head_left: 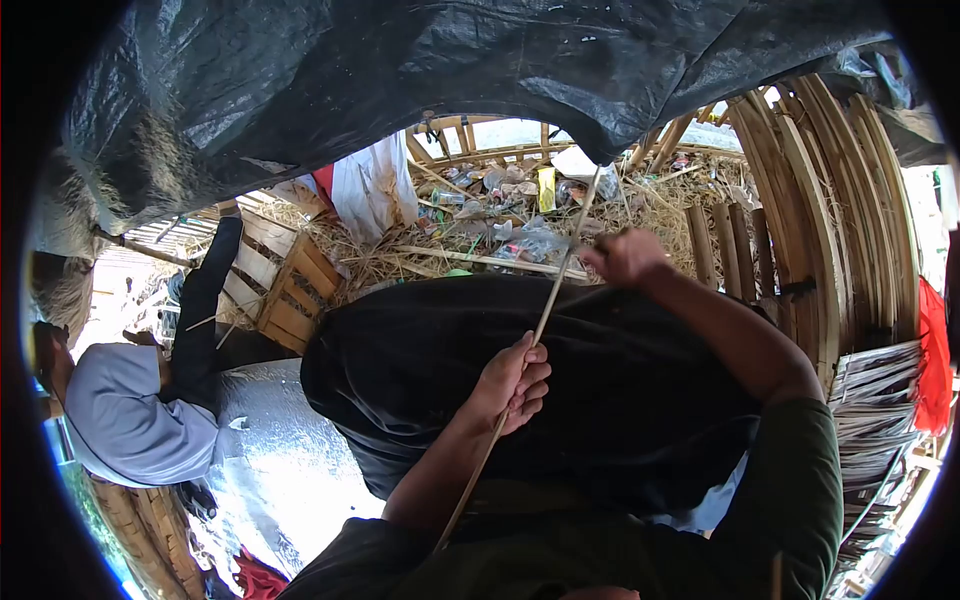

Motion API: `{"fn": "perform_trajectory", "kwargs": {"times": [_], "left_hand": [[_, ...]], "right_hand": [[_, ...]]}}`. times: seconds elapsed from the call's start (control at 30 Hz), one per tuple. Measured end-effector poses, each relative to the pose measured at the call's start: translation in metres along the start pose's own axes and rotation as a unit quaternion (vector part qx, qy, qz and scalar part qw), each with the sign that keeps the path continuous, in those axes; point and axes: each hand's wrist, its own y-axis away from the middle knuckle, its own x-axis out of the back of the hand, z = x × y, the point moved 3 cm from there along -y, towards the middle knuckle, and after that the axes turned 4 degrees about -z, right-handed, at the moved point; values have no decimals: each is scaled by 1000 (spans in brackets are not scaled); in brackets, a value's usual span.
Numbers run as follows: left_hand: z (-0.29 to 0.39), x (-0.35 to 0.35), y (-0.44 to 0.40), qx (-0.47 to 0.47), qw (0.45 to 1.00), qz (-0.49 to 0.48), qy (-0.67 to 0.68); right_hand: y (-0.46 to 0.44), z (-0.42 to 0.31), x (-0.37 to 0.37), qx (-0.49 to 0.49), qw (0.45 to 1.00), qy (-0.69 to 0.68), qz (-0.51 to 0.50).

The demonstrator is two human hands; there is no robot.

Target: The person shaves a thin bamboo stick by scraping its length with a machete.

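Observation:
A long, thin strip of bamboo or wood [549, 310] slants up across my lap, from near my body towards the dark tarp. My left hand [515, 385] is closed round its middle, with the lower end passing down by my forearm. Higher up, my right hand [628, 257] is closed just beside the strip. A greyish, blade-like tool [556, 243] seems to stick out from its fingers across the strip, but it is blurred and its handle is hidden. Dark cloth [420, 350] covers my legs under both hands.
Overhead hangs a black tarp [400, 80]. Straw and litter [480, 215] lie ahead, near a slatted wooden crate [300, 290]. Wooden slats [820, 200] stand at right, above a stack of thin strips [875, 420]. Another person [145, 405] sits at left by a silvery sheet [290, 440].

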Motion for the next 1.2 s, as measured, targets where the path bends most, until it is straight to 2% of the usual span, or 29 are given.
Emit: {"fn": "perform_trajectory", "kwargs": {"times": [0.13, 0.2, 0.3, 0.4, 0.47, 0.5, 0.57, 0.63, 0.7, 0.77, 0.9, 0.93, 1.03, 1.17, 1.2], "left_hand": [[-2, -1, -10, -16, 1000, -17, 0], [0, 1, -9, -11, 1000, -22, 2], [3, 2, -11, -6, 1000, -19, 9], [1, -1, -2, 2, 1000, -1, -7], [1, -2, 4, 12, 1000, 5, -16], [-1, -3, 3, 13, 1000, 3, -15], [-1, -3, 0, 13, 1000, -5, -14], [0, -2, -3, 13, 1000, -19, 0], [-2, 0, -6, 11, 999, -31, 38], [5, 4, -7, 6, 995, -41, 88], [5, 4, 1, -2, 993, -51, 104], [3, 5, 3, 4, 992, -58, 111], [2, 5, -3, 13, 990, -55, 128], [1, 5, -4, 11, 984, -85, 153], [2, 3, -5, 10, 981, -99, 169]], "right_hand": [[1, 16, 11, -33, 999, 27, -8], [11, -7, 13, -27, 1000, -4, 9], [27, -41, 11, 123, 992, -2, 23], [11, -19, 6, 123, 991, 6, 48], [-20, 24, 6, -51, 995, 26, -75], [-23, 44, 3, -138, 980, 37, -139], [-7, 65, -3, -75, 991, 91, -56], [1, 58, -5, -32, 995, 93, -21], [10, 16, -3, -14, 998, 40, -36], [21, -22, 5, 64, 998, -15, 6], [7, -16, 1, 135, 989, -54, 30], [0, -3, -1, 103, 993, -9, 50], [-15, 41, -11, -49, 999, -4, -22], [3, 19, 1, -32, 999, -6, 32], [8, 9, -1, 11, 998, -23, 54]]}}
